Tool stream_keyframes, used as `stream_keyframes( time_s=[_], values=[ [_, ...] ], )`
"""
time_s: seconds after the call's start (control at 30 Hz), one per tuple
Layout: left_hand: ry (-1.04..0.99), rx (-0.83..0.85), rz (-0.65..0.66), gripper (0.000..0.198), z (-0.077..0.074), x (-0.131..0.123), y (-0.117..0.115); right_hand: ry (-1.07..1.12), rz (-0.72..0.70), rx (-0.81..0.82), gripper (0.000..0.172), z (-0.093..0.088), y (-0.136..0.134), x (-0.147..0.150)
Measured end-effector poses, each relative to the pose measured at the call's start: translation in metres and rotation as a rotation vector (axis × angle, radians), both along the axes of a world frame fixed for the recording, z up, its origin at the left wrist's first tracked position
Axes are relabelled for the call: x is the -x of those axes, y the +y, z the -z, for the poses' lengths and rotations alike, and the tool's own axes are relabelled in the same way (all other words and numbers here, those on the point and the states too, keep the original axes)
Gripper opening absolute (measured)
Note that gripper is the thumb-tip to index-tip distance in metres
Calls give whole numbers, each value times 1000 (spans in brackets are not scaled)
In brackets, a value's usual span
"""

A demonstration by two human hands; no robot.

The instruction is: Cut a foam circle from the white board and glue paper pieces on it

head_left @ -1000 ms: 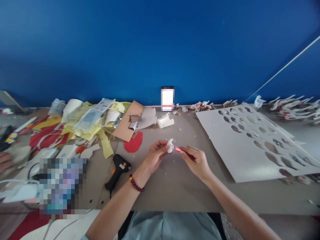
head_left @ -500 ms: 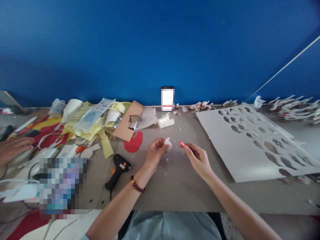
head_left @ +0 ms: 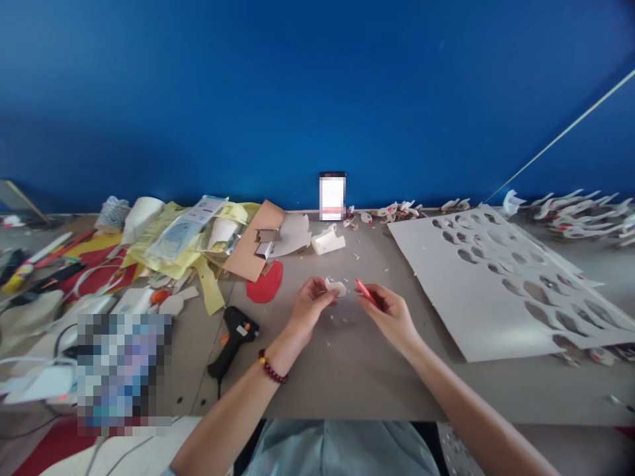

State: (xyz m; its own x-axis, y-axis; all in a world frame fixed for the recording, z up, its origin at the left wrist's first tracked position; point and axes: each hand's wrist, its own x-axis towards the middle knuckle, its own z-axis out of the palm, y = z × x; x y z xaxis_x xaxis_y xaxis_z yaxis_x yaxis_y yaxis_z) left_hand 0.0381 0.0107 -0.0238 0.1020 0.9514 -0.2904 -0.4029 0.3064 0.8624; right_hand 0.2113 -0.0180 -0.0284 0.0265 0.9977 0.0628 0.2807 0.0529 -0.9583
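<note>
**Head view, craft bench.** The left hand (head_left: 308,307) pinches a small white piece (head_left: 337,286) between thumb and fingertips, with the fingers closed narrowly on it. It is held just above the middle of the grey table (head_left: 347,377). The right hand (head_left: 393,316) grips a thin red stick (head_left: 366,291) in a tight fingertip hold. The tip of the stick slants up and to the left, towards the white piece. Stick and piece are near each other but apart, with a small gap between them. A bracelet (head_left: 271,369) of dark red beads circles the left wrist. Tiny white scraps (head_left: 342,322) lie on the table under and around both hands.

To the near left of the left hand lies a black glue gun (head_left: 233,336) with an orange trigger. Farther off and to the left of the hands, a flat red shape (head_left: 266,283) rests on the table, touching a brown cardboard sheet (head_left: 254,246). Left of the cardboard is a heap of yellow sheets (head_left: 171,254). A small white box (head_left: 328,242) sits beyond the hands, and behind it a phone (head_left: 332,196) stands against the blue wall (head_left: 317,99).

To the right lies a large white board (head_left: 501,311) pierced by many oval cut-outs. At the far right edge is a row of small white-and-red pieces (head_left: 580,213).
</note>
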Motion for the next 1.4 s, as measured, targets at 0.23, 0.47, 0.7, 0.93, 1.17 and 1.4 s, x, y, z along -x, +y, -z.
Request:
stream_keyframes(
  time_s=[0.23, 0.47, 0.7, 0.93, 1.17, 1.4],
  values=[
    [8, -65, 52, 46, -4, -3, -5, -90, -38, -71, 28, 7, 0, 1],
    [33, -123, 73, 41, -5, -4, -6, -163, -63, -132, 24, 4, 0, 2],
    [45, -133, 54, 36, -8, -3, -7, -118, -51, -77, 24, 2, -1, 3],
    [-71, -80, 38, 33, -5, 0, -4, -148, -32, -157, 23, -10, -2, 1],
    [-301, 146, 316, 37, -1, 8, -5, 64, -51, 0, 35, -6, -2, 3],
    [-271, 240, 484, 32, -1, 5, -7, 361, -62, 223, 35, -7, 0, 6]
  ],
)
